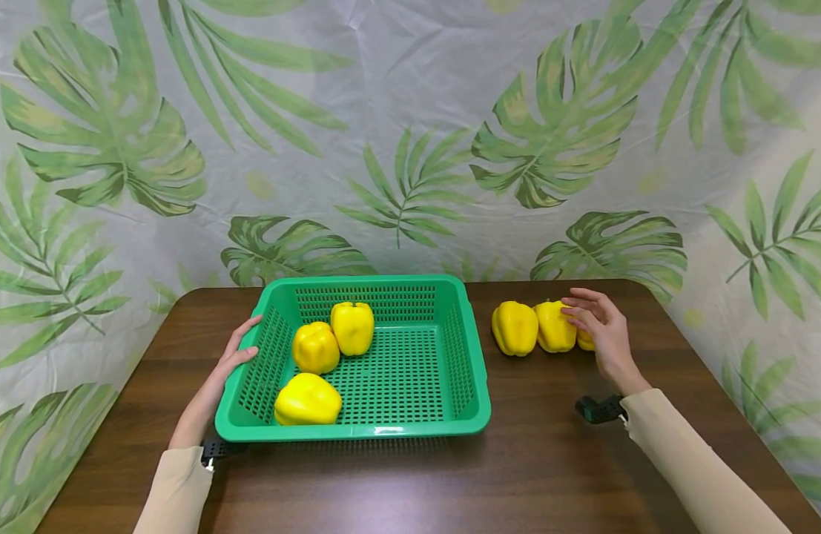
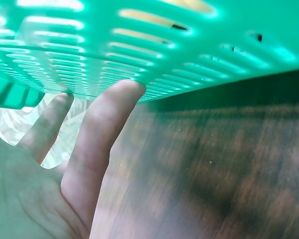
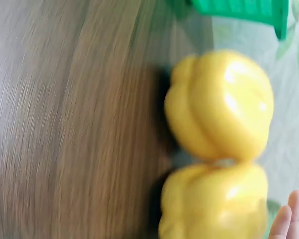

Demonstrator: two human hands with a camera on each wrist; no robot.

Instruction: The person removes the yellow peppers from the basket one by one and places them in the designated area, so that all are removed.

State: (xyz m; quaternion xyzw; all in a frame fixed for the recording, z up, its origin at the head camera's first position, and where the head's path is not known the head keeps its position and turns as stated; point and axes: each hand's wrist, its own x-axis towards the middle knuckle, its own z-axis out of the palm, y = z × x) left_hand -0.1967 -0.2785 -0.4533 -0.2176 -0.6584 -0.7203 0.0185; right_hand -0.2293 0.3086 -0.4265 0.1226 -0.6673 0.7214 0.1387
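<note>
A green slotted plastic basket [image 1: 410, 432] stands on the table, with three yellow bell peppers [image 1: 308, 400] in its left part. My left hand [image 1: 216, 378] lies against the basket's left side, its fingers fairly straight. In the left wrist view, a digit of the left hand [image 2: 92, 149] touches the slotted wall. Right of the basket, yellow bell peppers stand in a row: one nearest the basket [image 1: 515, 328], one in the middle [image 1: 553, 328], and a third [image 1: 586, 340] mostly hidden by my right hand [image 1: 604, 334]. That hand hovers by the row with loosely extended fingers, gripping nothing visible.
The dark wooden table [image 1: 410, 489] ends at a back edge behind the basket and peppers. A leaf-printed cloth [image 1: 410, 133] hangs behind it. Dark wrist devices [image 1: 598, 409] sit below both hands.
</note>
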